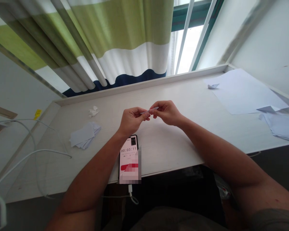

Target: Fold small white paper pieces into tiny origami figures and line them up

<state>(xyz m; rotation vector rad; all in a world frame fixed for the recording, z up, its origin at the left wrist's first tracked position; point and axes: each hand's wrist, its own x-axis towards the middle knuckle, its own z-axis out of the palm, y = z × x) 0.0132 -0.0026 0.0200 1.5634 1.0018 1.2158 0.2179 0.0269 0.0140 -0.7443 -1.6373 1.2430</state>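
Between both hands, above the middle of the white desk (166, 144), is a small folded piece of white paper (146, 112), seen nearly edge-on. My left hand (133, 120) pinches its left part between thumb and fingers. On its right end, my right hand (167, 112) is closed in a similar pinch, and the fingertips of the two hands nearly meet. Much of the paper is hidden behind the fingers, so its exact shape cannot be made out. Below my left wrist lies a phone (128, 157) with a timer on its screen and a cable plugged in.
Paper slips (85, 135) lie stacked at the left, near a crumpled tissue (93, 111). White cables (26, 154) cross the desk's left end. Large paper sheets (248, 91), a small folded paper piece (213, 86) and another paper stack (283, 126) occupy the right. A curtain (125, 32) hangs behind.
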